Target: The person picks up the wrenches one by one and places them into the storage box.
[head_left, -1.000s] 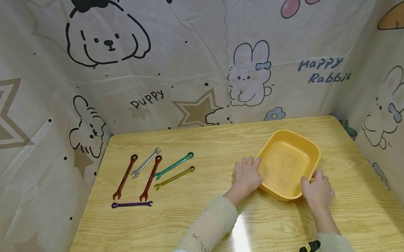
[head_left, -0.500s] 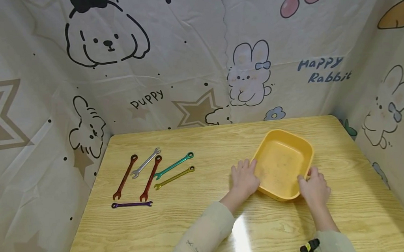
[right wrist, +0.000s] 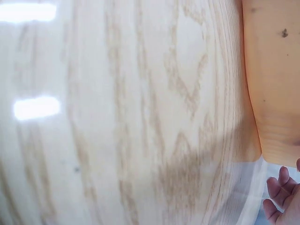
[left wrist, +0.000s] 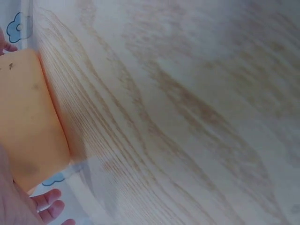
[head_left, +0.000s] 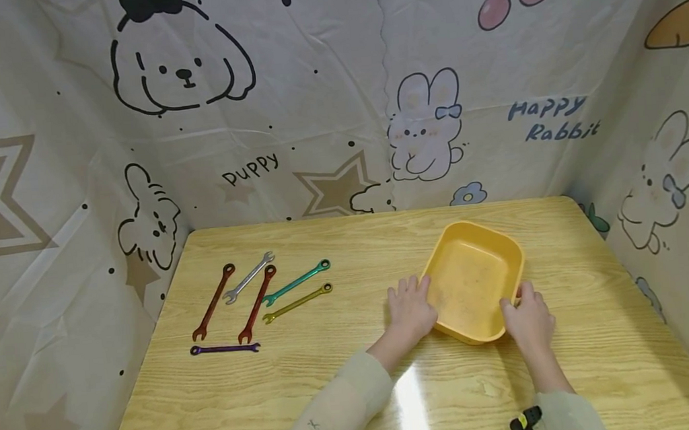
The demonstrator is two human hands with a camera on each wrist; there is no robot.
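A shallow yellow plastic basin with rounded corners sits on the right half of the table, nothing inside it but faint marks. My left hand lies against its left side, fingers extended forward. At the near right corner, my right hand grips the rim, thumb on top and fingers outside. The left wrist view catches the basin's wall and fingertips near its corner. In the right wrist view, curled fingers show by the basin's bottom edge.
Several wrenches lie on the left of the wooden table: a dark red wrench, another red wrench, a silver wrench, a teal wrench, a yellow wrench and a purple wrench. Printed cloth surrounds the table.
The basin has slid left along the table, with both hands moving along with it. The wrenches have stayed in place.
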